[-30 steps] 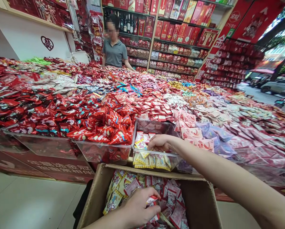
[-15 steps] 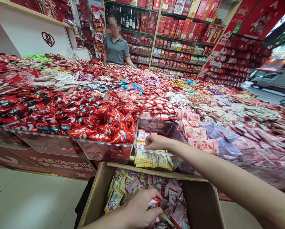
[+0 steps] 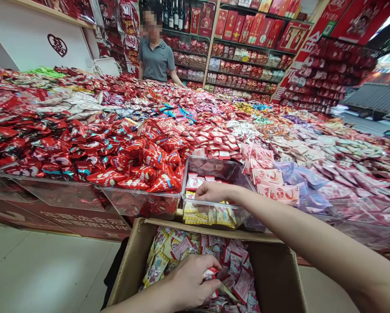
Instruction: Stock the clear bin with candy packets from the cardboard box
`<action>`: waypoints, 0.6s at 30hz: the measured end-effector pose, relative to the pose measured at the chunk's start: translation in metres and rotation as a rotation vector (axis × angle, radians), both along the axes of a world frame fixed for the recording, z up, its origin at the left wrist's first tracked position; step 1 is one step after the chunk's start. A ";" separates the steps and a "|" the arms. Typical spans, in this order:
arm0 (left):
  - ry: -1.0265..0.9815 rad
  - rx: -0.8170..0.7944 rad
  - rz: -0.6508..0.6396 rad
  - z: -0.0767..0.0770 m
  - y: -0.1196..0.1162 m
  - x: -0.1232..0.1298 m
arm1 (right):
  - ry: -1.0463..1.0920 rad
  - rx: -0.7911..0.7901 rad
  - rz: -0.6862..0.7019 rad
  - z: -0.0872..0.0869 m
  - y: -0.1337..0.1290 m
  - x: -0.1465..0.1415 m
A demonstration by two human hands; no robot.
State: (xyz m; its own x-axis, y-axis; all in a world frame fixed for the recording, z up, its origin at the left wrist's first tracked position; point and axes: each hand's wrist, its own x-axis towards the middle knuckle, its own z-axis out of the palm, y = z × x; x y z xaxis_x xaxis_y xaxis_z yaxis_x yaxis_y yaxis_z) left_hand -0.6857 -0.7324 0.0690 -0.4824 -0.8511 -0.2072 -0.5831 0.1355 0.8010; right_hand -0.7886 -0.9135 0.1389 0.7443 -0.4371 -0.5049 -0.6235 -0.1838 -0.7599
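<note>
Our left hand [image 3: 193,279] pinched red-and-white packet [image 3: 210,273] over open carton [image 3: 275,278]; loosened thumb could drop it. Our right hand [image 3: 211,191] sat inside clear bin [image 3: 211,166], fingertips hidden, grip we couldn't tell; bumped rim could scatter contents. Bin held yellow packets [image 3: 199,217], red-edged packets [image 3: 192,179]; carton held both kinds, heaped.

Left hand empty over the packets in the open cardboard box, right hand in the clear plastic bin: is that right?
One slip: the left hand isn't empty; the head view shows it holding a red-and-white packet. The right hand is in the clear plastic bin.
</note>
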 end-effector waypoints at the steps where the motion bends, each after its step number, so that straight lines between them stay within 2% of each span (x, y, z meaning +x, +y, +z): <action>1: 0.005 -0.003 -0.002 0.000 0.000 0.000 | 0.002 0.091 0.007 0.002 0.001 -0.001; 3: 0.014 -0.008 -0.009 0.000 0.000 0.001 | 0.026 0.222 0.029 0.006 0.005 -0.003; 5: 0.021 -0.014 -0.012 0.000 0.000 0.001 | 0.061 0.274 0.055 0.008 0.007 -0.005; 8: 0.019 -0.021 -0.003 0.001 -0.001 0.000 | 0.011 0.185 0.027 0.009 0.003 -0.005; 11: 0.063 -0.045 0.029 0.003 -0.001 -0.001 | -0.153 -0.035 -0.165 0.015 -0.006 -0.003; 14: 0.222 -0.143 0.137 0.005 -0.001 0.001 | -0.280 -0.360 -0.354 0.035 -0.001 -0.010; 17: 0.448 -0.288 0.330 0.002 -0.001 0.005 | -0.367 -0.824 -0.419 0.060 0.041 -0.028; 18: 0.530 -0.319 0.399 0.001 -0.002 0.006 | -0.391 -0.879 -0.394 0.063 0.062 -0.035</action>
